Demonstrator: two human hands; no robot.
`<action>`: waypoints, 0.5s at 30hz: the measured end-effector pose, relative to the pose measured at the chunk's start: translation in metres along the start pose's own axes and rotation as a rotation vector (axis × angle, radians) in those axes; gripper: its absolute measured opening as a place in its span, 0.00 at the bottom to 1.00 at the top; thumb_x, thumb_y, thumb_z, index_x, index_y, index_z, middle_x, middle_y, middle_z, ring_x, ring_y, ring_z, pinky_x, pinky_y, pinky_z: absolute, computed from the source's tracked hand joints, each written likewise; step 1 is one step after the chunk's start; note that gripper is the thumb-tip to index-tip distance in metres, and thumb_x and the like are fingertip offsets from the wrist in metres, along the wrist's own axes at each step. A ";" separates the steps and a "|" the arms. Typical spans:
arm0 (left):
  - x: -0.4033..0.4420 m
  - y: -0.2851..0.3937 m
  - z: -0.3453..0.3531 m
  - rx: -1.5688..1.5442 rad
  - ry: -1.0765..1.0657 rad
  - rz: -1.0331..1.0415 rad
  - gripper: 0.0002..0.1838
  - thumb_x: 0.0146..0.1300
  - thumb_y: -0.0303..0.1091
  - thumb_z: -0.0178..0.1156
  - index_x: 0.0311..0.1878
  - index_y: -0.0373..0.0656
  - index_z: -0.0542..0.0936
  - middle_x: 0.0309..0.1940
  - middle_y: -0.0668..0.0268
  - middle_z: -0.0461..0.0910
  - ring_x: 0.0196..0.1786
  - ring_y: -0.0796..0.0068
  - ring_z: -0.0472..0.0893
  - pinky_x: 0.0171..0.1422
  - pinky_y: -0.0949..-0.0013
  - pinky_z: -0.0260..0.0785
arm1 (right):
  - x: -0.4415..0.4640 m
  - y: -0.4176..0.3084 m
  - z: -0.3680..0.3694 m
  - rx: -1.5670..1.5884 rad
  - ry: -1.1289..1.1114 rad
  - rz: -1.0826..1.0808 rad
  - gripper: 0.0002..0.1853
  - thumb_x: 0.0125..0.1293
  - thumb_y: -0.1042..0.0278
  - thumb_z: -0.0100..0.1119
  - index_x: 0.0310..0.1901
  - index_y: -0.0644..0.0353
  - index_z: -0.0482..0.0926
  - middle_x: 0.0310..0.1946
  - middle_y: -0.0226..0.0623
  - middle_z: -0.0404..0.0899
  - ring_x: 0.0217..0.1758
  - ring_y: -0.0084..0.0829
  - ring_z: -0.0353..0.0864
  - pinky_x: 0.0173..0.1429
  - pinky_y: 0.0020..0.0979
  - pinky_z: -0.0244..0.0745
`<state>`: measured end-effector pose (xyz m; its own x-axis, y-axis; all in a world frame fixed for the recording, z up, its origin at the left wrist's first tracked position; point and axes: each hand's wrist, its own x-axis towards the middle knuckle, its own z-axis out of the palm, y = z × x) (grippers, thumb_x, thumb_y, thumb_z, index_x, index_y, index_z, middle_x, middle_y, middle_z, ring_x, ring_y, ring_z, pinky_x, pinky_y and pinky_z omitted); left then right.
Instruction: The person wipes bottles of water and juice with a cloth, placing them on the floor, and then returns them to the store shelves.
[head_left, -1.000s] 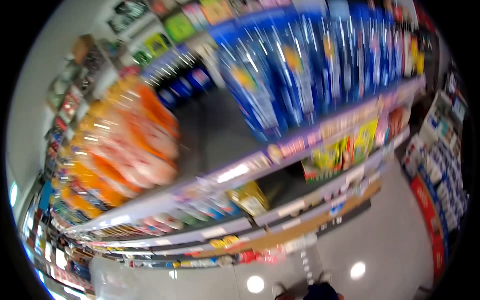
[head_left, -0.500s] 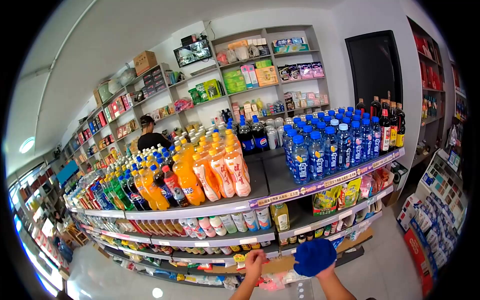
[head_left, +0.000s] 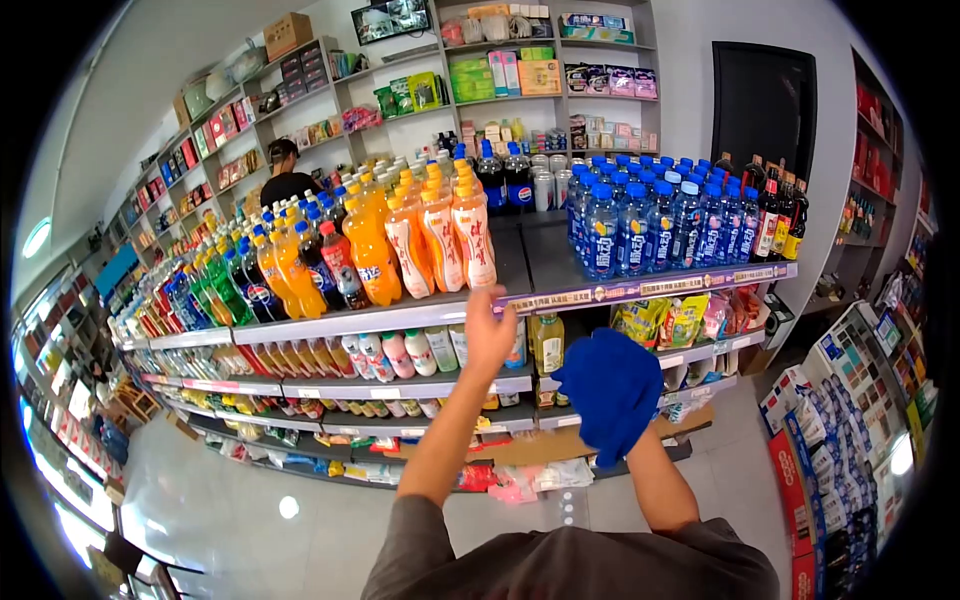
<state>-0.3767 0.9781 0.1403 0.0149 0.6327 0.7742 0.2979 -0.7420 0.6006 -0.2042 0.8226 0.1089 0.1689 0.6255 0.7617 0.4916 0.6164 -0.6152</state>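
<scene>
My left hand (head_left: 490,335) is raised at the front edge of the top shelf (head_left: 440,307), just below a white-and-orange bottle (head_left: 473,240). It holds nothing, and its fingers look apart; whether they touch the edge cannot be told. A bunched blue cloth (head_left: 610,395) covers most of my right hand (head_left: 642,443), which holds it in front of the lower shelf. Behind the cloth stand a yellowish bottle (head_left: 549,343) and green-yellow packets (head_left: 640,322). Rows of blue-capped bottles (head_left: 632,230) stand on the top shelf, above the cloth.
Orange soda bottles (head_left: 370,255) crowd the top shelf on the left, dark sauce bottles (head_left: 768,220) its right end. A person (head_left: 287,178) in black is behind the shelf. Stacked packs in a red box (head_left: 795,490) stand on the floor at right.
Both hands have come up and forward from below the shelves, the left one to the top shelf's edge. The blue cloth has risen with my right hand. The view has steadied and tilted lower.
</scene>
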 end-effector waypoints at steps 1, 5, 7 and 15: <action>0.013 -0.007 0.001 0.095 0.041 0.097 0.19 0.56 0.27 0.63 0.51 0.33 0.75 0.46 0.50 0.76 0.52 0.51 0.77 0.60 0.55 0.69 | 0.007 -0.001 -0.001 0.119 -0.030 0.047 0.06 0.53 0.67 0.66 0.31 0.50 0.78 0.31 0.33 0.76 0.37 0.40 0.78 0.46 0.37 0.76; 0.049 -0.025 0.010 0.193 0.212 0.077 0.29 0.55 0.30 0.65 0.58 0.28 0.69 0.55 0.41 0.70 0.62 0.41 0.68 0.69 0.49 0.60 | 0.033 -0.033 -0.017 0.289 -0.232 0.058 0.08 0.54 0.70 0.66 0.36 0.52 0.79 0.34 0.33 0.79 0.40 0.38 0.80 0.48 0.37 0.77; 0.055 -0.039 0.015 0.177 0.232 0.025 0.33 0.55 0.32 0.65 0.61 0.26 0.66 0.58 0.39 0.67 0.63 0.39 0.67 0.71 0.48 0.57 | 0.040 -0.038 -0.017 -0.291 -0.281 -0.288 0.10 0.58 0.72 0.65 0.42 0.56 0.79 0.37 0.35 0.81 0.43 0.37 0.82 0.51 0.36 0.78; 0.052 -0.085 0.020 0.107 0.184 -0.069 0.32 0.59 0.32 0.61 0.64 0.23 0.66 0.60 0.38 0.69 0.65 0.40 0.69 0.72 0.50 0.60 | 0.088 0.052 0.047 -0.346 0.044 -0.369 0.18 0.70 0.70 0.58 0.61 0.58 0.75 0.48 0.34 0.82 0.50 0.31 0.83 0.56 0.34 0.79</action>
<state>-0.3819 1.0786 0.1251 -0.1807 0.6229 0.7611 0.3919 -0.6642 0.6366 -0.2042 0.9320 0.1341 -0.0372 0.3708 0.9280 0.7780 0.5936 -0.2060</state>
